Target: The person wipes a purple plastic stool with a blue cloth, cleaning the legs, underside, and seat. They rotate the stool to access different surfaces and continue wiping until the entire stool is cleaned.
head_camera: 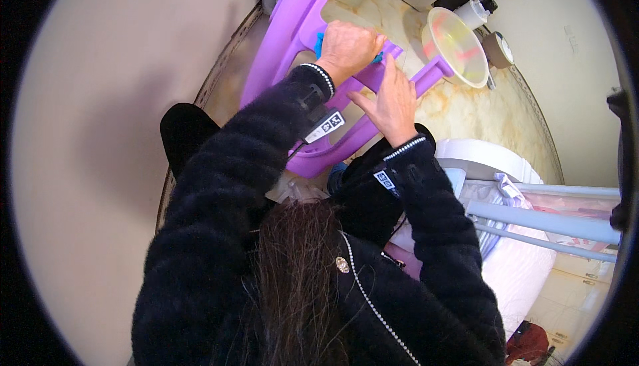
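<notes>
My left hand (349, 49) is closed in a fist over a blue cloth (318, 45), pressed to a crossbar of a purple plastic frame (279, 51). Only bits of the cloth show at either side of the fist. Close by on the right, my right hand (394, 99) lies against the same frame, its thumb spread away from the fingers. Whether its fingertips curl round the bar is hard to see. The frame stands tilted between my knees, with a curved lower edge and an arm that reaches out to the right.
A translucent yellowish basin (459, 49) is on the marble-patterned floor (444, 121), near a white bottle (472, 14) and a roll of brown tape (497, 50). A wall (125, 91) runs along my left. To my right is a light blue rack (544, 221) holding bagged items.
</notes>
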{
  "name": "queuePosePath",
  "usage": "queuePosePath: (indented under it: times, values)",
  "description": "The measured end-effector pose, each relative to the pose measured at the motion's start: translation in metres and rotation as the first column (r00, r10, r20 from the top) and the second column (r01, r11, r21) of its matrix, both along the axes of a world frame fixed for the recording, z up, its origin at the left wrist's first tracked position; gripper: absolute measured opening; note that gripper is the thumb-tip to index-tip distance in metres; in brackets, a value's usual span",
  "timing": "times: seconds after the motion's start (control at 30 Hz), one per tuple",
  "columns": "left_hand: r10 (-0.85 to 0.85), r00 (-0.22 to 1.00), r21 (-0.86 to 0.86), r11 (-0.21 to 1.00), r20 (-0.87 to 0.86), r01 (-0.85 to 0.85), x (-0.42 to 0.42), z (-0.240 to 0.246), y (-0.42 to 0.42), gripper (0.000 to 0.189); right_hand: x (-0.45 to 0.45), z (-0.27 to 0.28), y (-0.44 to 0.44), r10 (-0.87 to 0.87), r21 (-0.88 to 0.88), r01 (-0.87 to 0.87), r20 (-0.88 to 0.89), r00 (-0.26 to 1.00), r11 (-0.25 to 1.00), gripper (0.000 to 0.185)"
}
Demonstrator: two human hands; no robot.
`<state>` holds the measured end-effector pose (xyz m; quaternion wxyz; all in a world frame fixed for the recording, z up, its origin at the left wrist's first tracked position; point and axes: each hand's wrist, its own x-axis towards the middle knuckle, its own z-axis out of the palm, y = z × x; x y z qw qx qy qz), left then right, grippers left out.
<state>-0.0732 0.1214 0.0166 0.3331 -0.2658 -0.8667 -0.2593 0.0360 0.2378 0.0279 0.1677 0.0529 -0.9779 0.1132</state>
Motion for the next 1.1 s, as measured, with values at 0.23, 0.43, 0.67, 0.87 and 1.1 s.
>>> queuePosePath:
  times: [0.23, 0.43, 0.67, 0.87, 1.1]
  values:
    - [0.050, 0.999, -0.071, 0.996, -0.017, -0.051, 0.027, -0.003, 0.011, 0.027, -0.028, 0.003, 0.004, -0.004, -0.098, 0.009, 0.049, 0.999, 0.995, 0.101]
    - [-0.094, 0.984, -0.203, 0.977, -0.153, 0.062, 0.029, -0.005, -0.004, 0.021, -0.027, 0.003, 0.012, 0.045, -0.247, 0.016, 0.239, 0.970, 0.969, 0.094]
    - [-0.289, 0.930, -0.112, 0.956, -0.226, 0.270, 0.034, 0.002, -0.059, 0.029, -0.020, -0.018, 0.021, 0.096, -0.211, -0.133, -0.176, 0.980, 0.968, 0.074]
    - [-0.189, 0.963, 0.132, 0.967, -0.191, 0.216, 0.025, 0.011, -0.089, 0.027, -0.022, -0.023, 0.023, -0.008, -0.172, -0.009, -0.098, 0.995, 0.985, 0.061]
    - [0.084, 0.963, 0.277, 0.961, -0.254, -0.011, -0.024, 0.047, -0.080, 0.014, -0.020, -0.025, 0.019, -0.011, -0.194, -0.025, -0.185, 0.983, 0.981, 0.053]
